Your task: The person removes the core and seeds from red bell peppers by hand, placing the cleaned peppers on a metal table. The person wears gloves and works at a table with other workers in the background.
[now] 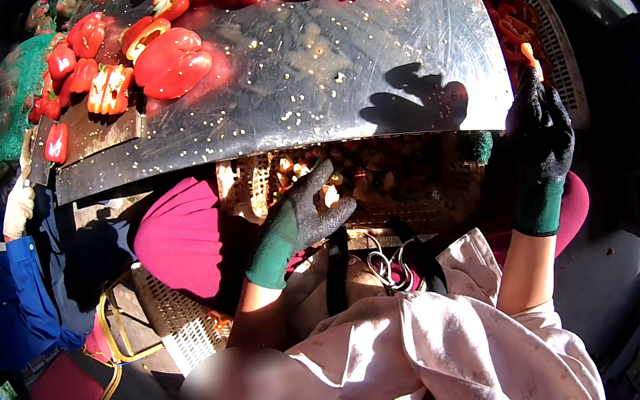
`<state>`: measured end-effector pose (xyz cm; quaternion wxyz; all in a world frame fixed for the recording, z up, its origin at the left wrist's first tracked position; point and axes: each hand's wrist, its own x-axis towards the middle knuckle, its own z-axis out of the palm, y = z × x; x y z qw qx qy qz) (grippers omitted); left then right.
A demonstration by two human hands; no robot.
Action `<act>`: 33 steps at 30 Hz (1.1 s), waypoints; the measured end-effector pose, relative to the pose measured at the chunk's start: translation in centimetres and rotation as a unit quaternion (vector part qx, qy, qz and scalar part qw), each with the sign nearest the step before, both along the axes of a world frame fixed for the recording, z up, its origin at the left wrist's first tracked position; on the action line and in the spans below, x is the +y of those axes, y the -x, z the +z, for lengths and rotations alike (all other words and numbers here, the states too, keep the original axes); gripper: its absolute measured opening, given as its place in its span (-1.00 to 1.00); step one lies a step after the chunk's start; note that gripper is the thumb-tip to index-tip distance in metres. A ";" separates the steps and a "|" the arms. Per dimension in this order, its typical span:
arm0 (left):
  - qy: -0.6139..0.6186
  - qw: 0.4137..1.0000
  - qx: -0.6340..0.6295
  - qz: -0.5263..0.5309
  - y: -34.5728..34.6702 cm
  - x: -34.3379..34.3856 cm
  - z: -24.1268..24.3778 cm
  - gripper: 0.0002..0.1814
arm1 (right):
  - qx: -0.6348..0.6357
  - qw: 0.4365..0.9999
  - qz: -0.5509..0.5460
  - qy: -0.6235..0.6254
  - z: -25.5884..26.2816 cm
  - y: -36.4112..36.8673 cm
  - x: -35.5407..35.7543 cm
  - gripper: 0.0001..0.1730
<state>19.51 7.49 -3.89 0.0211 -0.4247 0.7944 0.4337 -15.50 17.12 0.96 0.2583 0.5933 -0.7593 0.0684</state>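
Observation:
My left hand (321, 209), in a dark-coated glove with a green cuff, is over a plastic crate (259, 187) of pepper scraps below the table edge. Its thumb and fingers are spread apart. A pale pepper scrap (330, 195) shows between them, apparently not gripped. My right hand (539, 130), gloved alike, is raised beyond the table's right corner. From its fingertips sticks a narrow red-orange pepper piece (530, 60), close to a pale crate (565, 57) holding red pepper pieces (517, 24).
Seeds dot the metal table (280, 100), with red bell peppers (172, 63) at its far side and left. At left, a co-worker's gloved hand (18, 208) is by a broad blade (42, 154). A perforated crate (180, 320) and a chair (70, 399) stand lower left.

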 end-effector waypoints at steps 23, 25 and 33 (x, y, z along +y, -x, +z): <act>0.395 0.875 0.124 0.251 -1.9 -13.0 4.9 -0.70 | -0.693 0.697 0.184 -0.010 -0.9 -11.8 -14.3 -0.45; 0.302 0.866 0.222 0.331 -1.2 -11.9 4.7 -0.66 | -0.697 0.703 0.128 -0.065 -3.7 -11.2 -19.7 -0.36; 0.542 0.810 -0.044 0.220 -3.7 -15.4 6.4 -0.22 | -0.413 0.620 0.597 -0.297 -2.6 -19.0 -15.9 -0.33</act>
